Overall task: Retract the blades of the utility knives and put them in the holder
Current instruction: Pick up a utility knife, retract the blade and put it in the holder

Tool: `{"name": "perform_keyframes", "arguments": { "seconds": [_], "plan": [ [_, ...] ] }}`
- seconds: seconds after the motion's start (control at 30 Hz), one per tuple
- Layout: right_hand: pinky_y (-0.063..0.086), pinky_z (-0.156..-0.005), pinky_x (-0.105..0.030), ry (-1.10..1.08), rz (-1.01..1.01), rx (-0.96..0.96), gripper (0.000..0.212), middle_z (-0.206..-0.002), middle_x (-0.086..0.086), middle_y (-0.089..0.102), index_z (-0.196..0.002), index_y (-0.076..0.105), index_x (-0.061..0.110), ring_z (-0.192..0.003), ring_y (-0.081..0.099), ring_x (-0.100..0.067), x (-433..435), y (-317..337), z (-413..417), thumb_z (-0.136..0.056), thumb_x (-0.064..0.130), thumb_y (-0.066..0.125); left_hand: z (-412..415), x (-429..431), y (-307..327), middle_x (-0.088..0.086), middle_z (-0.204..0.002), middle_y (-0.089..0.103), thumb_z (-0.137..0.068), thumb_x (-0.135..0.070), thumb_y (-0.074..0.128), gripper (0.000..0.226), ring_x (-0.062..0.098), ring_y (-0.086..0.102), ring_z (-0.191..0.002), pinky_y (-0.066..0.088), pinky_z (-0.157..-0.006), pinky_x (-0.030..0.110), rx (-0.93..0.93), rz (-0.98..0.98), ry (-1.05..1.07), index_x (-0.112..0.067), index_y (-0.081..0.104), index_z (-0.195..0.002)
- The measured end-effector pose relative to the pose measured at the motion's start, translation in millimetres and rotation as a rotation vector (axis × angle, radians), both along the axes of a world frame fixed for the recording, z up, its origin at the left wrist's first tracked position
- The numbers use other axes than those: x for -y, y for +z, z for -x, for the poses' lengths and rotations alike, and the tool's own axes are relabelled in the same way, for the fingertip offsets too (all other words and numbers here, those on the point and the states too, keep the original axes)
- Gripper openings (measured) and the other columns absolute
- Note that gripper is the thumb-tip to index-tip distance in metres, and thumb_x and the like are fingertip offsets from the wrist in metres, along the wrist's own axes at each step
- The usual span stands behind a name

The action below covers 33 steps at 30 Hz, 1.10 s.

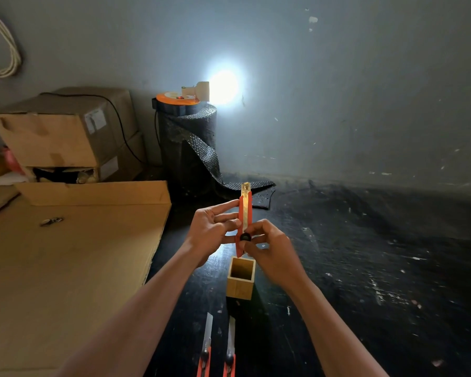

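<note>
Both hands, left (212, 229) and right (269, 248), pinch an orange plastic utility knife (244, 219) upright above a square wooden holder (240, 278), no readable writing

Two bare forearms, no sleeves visible, ending in a bare left hand (211, 229) and bare right hand (272, 250), no gloves
</note>
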State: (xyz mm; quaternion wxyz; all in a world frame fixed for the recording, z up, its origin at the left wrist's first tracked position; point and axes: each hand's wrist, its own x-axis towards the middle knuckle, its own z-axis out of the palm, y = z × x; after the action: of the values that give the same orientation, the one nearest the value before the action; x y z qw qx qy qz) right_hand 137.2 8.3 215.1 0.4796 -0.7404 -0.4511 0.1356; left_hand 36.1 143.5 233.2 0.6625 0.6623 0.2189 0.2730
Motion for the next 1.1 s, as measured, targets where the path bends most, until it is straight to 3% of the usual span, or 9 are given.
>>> {"name": "perform_keyframes", "arguments": {
  "seconds": [0.17, 0.3, 0.4, 0.5, 0.67, 0.73, 0.83, 0.97, 1.1],
  "plan": [
    [0.056, -0.084, -0.02, 0.035, -0.006, 0.054, 0.033, -0.109, 0.02, 0.064, -0.109, 0.061, 0.037, -0.097, 0.065, -0.006, 3, 1, -3, -0.092, 0.01, 0.071, -4, -2, 0, 0.007, -0.112, 0.077, -0.093, 0.009, 0.064, 0.05, 0.017, 0.08, -0.087, 0.064, -0.065, 0.032, 0.007, 0.013, 0.005, -0.012, 0.061, -0.138],
    [0.057, -0.068, -0.014, 0.0, -0.003, 0.018, 0.028, -0.101, 0.02, 0.064, -0.105, 0.06, 0.033, -0.09, 0.067, -0.005, 2, -1, -5, -0.092, 0.01, 0.071, -7, -1, -1, 0.001, -0.108, 0.077, -0.094, 0.009, 0.064, 0.049, 0.015, 0.08, -0.086, 0.063, -0.064, 0.03, 0.008, 0.005, 0.008, -0.012, 0.061, -0.138],
    [0.062, -0.077, -0.023, -0.021, 0.002, 0.015, 0.022, -0.101, 0.017, 0.066, -0.107, 0.062, 0.026, -0.094, 0.069, -0.009, -1, -7, -7, -0.092, 0.014, 0.072, -8, 0, -3, -0.009, -0.099, 0.08, -0.094, 0.009, 0.064, 0.048, 0.013, 0.08, -0.084, 0.062, -0.063, 0.027, 0.013, 0.0, 0.005, -0.013, 0.062, -0.137],
    [0.061, -0.088, -0.035, -0.033, 0.012, 0.004, 0.024, -0.104, 0.016, 0.067, -0.111, 0.061, 0.025, -0.1, 0.069, -0.012, -2, -13, -9, -0.09, 0.02, 0.073, -9, 0, -10, -0.003, -0.105, 0.08, -0.094, 0.01, 0.063, 0.049, 0.015, 0.08, -0.087, 0.062, -0.064, 0.029, 0.015, 0.029, 0.005, -0.013, 0.062, -0.137],
    [0.06, -0.089, -0.034, -0.086, -0.069, -0.128, 0.062, -0.121, -0.001, 0.068, -0.14, 0.048, 0.02, -0.105, 0.068, -0.015, -12, -12, -17, -0.088, 0.045, 0.069, -9, -4, -31, 0.008, -0.108, 0.08, -0.093, 0.012, 0.062, 0.05, 0.028, 0.078, -0.097, 0.065, -0.073, 0.041, 0.008, 0.133, -0.051, -0.009, 0.06, -0.138],
    [0.061, -0.089, -0.038, -0.105, -0.085, -0.13, 0.052, -0.12, -0.003, 0.071, -0.139, 0.053, 0.017, -0.105, 0.07, -0.016, -20, -14, -26, -0.093, 0.037, 0.069, -12, -4, -39, 0.014, -0.109, 0.079, -0.092, 0.014, 0.062, 0.05, 0.031, 0.078, -0.097, 0.065, -0.075, 0.043, 0.01, 0.164, -0.073, -0.01, 0.061, -0.136],
    [0.064, -0.082, -0.041, -0.098, -0.103, -0.202, 0.025, -0.105, -0.003, 0.076, -0.118, 0.066, 0.016, -0.094, 0.075, -0.014, -31, -21, -41, -0.095, 0.022, 0.07, -20, -7, -54, 0.017, -0.107, 0.079, -0.092, 0.011, 0.064, 0.044, 0.031, 0.078, -0.096, 0.065, -0.076, 0.042, -0.016, 0.153, -0.051, -0.01, 0.065, -0.131],
    [0.064, -0.08, -0.044, -0.14, -0.036, -0.196, 0.015, -0.098, -0.005, 0.074, -0.108, 0.067, 0.015, -0.091, 0.074, -0.019, -48, -46, -61, -0.093, 0.014, 0.071, -31, -23, -88, 0.015, -0.122, 0.074, -0.093, -0.002, 0.069, 0.041, 0.023, 0.074, -0.108, 0.062, -0.091, 0.043, -0.233, -0.117, 0.105, -0.01, 0.065, -0.133],
    [0.064, -0.076, -0.039, -0.18, 0.071, -0.205, 0.011, -0.096, -0.005, 0.073, -0.105, 0.067, 0.012, -0.09, 0.073, -0.021, -59, -76, -77, -0.094, 0.012, 0.068, -38, -34, -124, 0.01, -0.146, 0.058, -0.082, -0.007, 0.079, 0.073, 0.022, 0.057, -0.132, 0.054, -0.104, 0.045, -0.51, -0.328, 0.031, -0.018, 0.05, -0.148]
  ]
}}
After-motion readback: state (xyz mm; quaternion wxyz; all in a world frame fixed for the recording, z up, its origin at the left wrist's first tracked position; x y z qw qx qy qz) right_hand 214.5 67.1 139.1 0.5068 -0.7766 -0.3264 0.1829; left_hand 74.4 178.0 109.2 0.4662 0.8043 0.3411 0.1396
